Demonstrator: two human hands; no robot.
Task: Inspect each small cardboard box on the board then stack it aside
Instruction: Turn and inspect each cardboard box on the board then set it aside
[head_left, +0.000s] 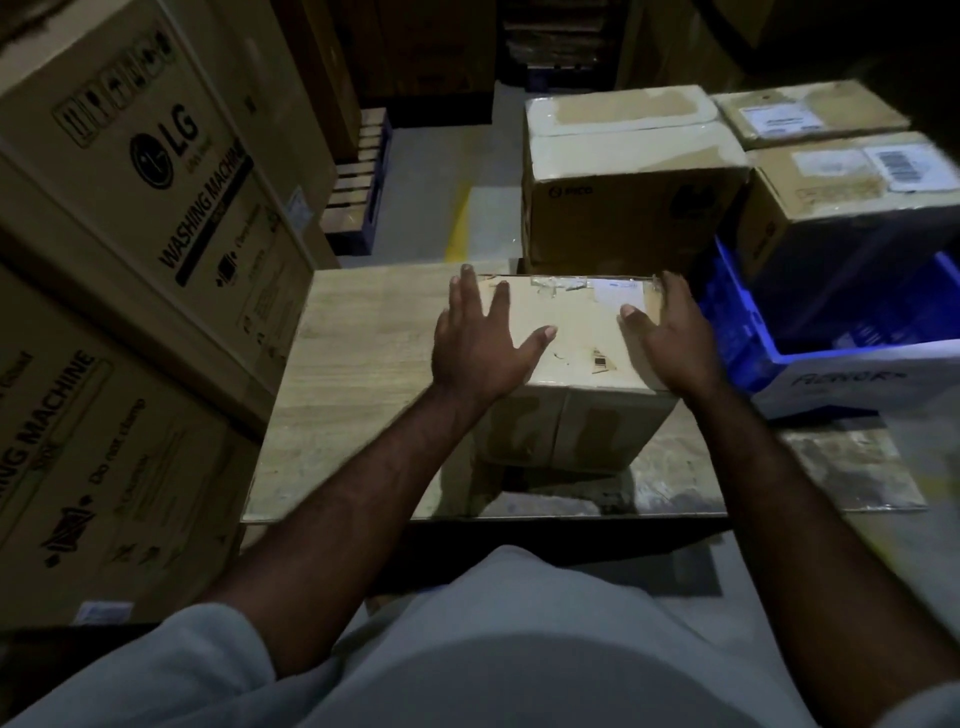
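**Warehouse board (363, 364): checking step**

One small box (571, 338) sits toward the board's far edge. Left hand (478, 348) lies flat on top, right hand (670, 343) presses its right edge. Inspection seems underway; next, a firm two-handed lift toward boxes (623, 182) beyond.

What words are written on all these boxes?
"LG", "WASHING MACHINE": upper carton, left.
"MACHINE", "Do not clamp": lower carton, left.
"PICO": brown box behind.
Too blurred: stickers on the small cardboard box, the barcode label, the white carton.
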